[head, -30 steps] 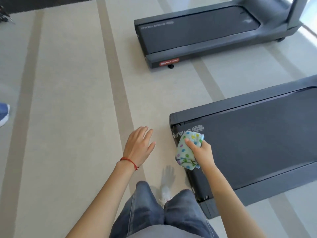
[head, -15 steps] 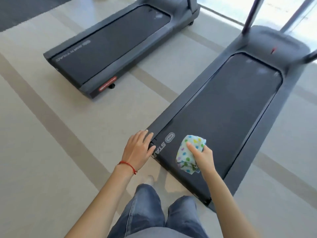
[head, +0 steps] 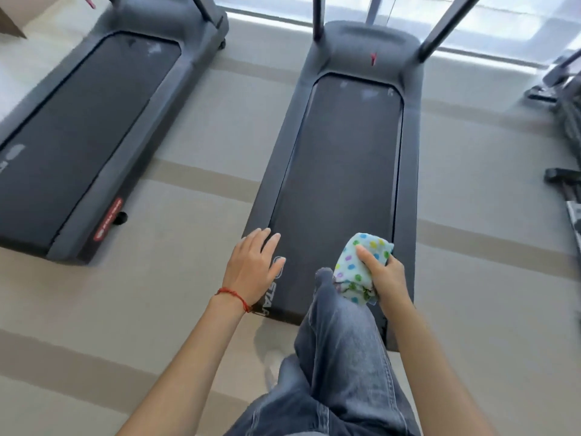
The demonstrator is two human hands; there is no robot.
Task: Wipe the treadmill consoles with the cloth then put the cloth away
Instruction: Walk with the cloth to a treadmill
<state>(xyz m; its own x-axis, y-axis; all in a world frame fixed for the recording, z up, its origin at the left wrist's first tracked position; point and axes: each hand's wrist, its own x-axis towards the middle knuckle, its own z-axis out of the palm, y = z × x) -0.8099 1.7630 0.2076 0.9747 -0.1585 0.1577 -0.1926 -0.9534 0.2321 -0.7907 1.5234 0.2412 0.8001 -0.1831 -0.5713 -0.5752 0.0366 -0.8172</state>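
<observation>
the right hand [head: 387, 278] is gripping the bunched dotted cloth [head: 358, 269], fingers clamped round it, above the rear end of the near treadmill [head: 339, 171]. the left hand [head: 251, 269] is hovering with fingers straight and slightly apart, holding nothing.

I see one treadmill [head: 345, 171] straight ahead, a second treadmill [head: 78, 136] to its left; my left hand [head: 251, 269] hangs over the near treadmill's left rail, my right hand [head: 385, 275] with the cloth [head: 355, 269] over its belt.
</observation>
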